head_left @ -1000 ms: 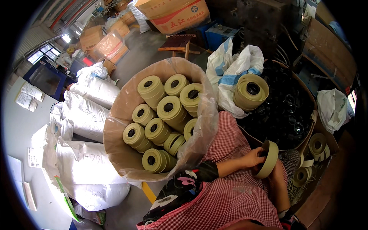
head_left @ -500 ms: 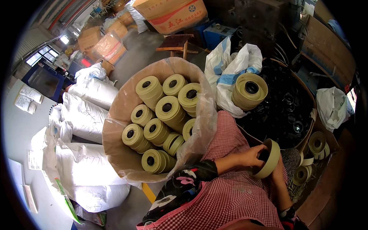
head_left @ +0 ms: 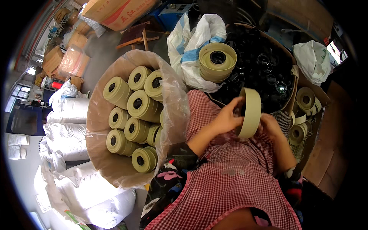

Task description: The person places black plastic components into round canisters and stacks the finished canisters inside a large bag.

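Over my lap, a khaki round plastic piece with a wide rim (head_left: 252, 114) is held on edge between my two hands. My left hand (head_left: 227, 117) is closed on it, its fingers reaching into the hollow side, where something dark shows in part. On the other side my right hand (head_left: 271, 125) has bent fingers against the piece; its fingertips are partly hidden. Just beyond, a khaki flanged piece with a black ring in its middle (head_left: 217, 71) rests on a white sack (head_left: 188, 46). Past my hands lies a heap of glossy black round parts (head_left: 260, 65) in a carton.
To the left, a plastic-lined carton (head_left: 100, 153) holds several stacks of khaki pieces with black centres. Full white sacks (head_left: 69, 142) lie farther left. At the right, another carton (head_left: 320, 134) contains khaki rings. A wooden stool (head_left: 138, 38) stands at the back.
The view has swung to the right, so the cartons appear shifted left. The khaki piece is more upright, and my right hand shows more beside it.
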Motion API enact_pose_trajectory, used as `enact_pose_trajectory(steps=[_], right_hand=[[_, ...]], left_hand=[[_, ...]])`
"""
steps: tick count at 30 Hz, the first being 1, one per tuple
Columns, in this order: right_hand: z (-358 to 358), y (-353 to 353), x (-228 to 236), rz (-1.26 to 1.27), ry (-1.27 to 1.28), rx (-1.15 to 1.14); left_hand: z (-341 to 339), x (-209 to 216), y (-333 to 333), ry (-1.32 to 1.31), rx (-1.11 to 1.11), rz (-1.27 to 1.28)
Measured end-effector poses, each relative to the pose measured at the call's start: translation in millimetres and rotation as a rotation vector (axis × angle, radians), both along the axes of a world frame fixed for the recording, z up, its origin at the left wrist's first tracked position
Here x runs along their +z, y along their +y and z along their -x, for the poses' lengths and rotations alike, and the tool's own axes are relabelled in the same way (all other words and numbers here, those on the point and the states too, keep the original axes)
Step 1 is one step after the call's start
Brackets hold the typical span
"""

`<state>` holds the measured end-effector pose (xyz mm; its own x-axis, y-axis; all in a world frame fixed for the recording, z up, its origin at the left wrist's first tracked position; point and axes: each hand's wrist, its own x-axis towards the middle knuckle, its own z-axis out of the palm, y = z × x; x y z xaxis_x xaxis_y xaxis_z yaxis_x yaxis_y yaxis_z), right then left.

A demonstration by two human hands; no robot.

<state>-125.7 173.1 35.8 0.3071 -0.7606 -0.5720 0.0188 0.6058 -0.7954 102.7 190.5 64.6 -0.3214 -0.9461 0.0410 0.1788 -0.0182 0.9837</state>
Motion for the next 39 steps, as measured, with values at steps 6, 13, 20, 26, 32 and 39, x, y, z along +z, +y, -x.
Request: enact_pose_trajectory(steps=[6,13,20,26,32,39], right_hand=[[-41,-93,-6,0.108,0.028,0.084],[-80,-171,-55,-0.081,-0.121,0.204],[-138,-166,-82,-0.282,-0.303,0.169],[-146,-176,-109,-0.232,-0.523,-0.075],[-147,-174,-107,-0.216,-0.530,-0.093],[-119,-138,3,0.150,-0.757,-0.097]], left_hand=[[-27,59,-72,-0.507,0.329,0.231],[-59,43,-186,-1.381,0.451,0.396],[-61,31,-161,-1.500,0.293,0.488],[-59,21,-160,-1.562,0.301,0.666],[-90,43,-143,-1.475,0.302,0.478],[-137,130,-69,-0.568,0.388,0.431]])
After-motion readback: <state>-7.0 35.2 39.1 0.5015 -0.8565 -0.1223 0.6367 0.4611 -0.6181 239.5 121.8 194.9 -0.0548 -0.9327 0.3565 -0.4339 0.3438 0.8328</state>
